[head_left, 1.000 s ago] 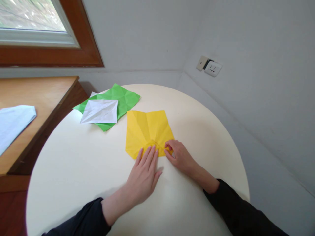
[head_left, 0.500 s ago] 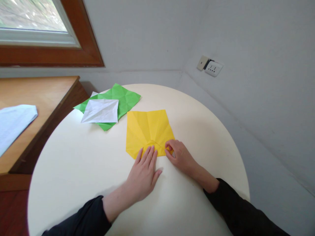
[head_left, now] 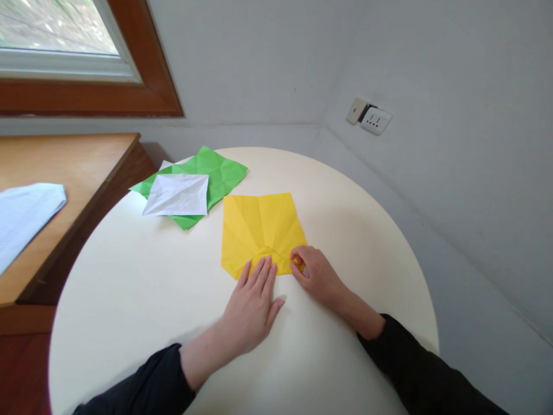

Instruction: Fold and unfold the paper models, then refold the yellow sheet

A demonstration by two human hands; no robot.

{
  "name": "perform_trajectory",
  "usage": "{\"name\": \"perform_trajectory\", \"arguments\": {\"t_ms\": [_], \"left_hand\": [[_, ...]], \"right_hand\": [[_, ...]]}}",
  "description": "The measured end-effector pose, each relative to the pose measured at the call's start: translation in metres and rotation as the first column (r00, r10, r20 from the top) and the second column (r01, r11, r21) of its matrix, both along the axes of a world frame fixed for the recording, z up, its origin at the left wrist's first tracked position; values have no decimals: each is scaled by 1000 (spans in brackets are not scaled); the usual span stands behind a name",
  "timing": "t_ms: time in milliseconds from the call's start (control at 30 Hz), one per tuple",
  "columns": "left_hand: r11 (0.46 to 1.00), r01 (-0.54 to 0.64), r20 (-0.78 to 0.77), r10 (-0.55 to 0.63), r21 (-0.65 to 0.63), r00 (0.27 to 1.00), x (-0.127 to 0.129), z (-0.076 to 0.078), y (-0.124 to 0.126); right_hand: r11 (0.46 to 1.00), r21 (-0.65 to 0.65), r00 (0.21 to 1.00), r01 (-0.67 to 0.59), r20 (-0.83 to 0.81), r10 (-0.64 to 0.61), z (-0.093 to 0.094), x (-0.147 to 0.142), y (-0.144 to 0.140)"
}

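A yellow sheet of paper [head_left: 261,222] lies on the round white table, marked with creases that fan out from its near edge. Along that near edge a strip is folded over, and the near left corner looks cut off at a slant. My left hand [head_left: 253,308] rests flat, fingertips on the folded strip and thumb apart on the table. At the near right corner my right hand [head_left: 317,276] has thumb and index finger curled together on the paper's edge, pinching it. The fingers partly hide that corner.
On the white table [head_left: 142,288], a creased white paper [head_left: 179,195] lies over a green paper [head_left: 220,176] at the back left. A wooden desk [head_left: 95,158] with a pale blue folded item [head_left: 30,216] stands left. A wall socket [head_left: 375,120] is behind.
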State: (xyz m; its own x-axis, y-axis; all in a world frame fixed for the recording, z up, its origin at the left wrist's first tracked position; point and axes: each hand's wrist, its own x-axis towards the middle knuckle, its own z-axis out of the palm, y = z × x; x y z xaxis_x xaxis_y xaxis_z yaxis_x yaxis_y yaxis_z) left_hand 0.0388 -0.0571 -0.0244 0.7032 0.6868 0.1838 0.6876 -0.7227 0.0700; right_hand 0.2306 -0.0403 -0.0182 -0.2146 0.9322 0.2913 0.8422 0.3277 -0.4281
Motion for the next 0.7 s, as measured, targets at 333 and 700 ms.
{"name": "perform_trajectory", "arguments": {"t_ms": [333, 700], "left_hand": [[1000, 2, 3, -2, 6, 1000, 0, 0, 0], [1000, 10, 2, -10, 14, 1000, -1, 1, 0]], "right_hand": [[1000, -17, 1000, 2, -1, -2, 1, -1, 0], [1000, -13, 1000, 1, 11, -1, 0, 1, 0]]}}
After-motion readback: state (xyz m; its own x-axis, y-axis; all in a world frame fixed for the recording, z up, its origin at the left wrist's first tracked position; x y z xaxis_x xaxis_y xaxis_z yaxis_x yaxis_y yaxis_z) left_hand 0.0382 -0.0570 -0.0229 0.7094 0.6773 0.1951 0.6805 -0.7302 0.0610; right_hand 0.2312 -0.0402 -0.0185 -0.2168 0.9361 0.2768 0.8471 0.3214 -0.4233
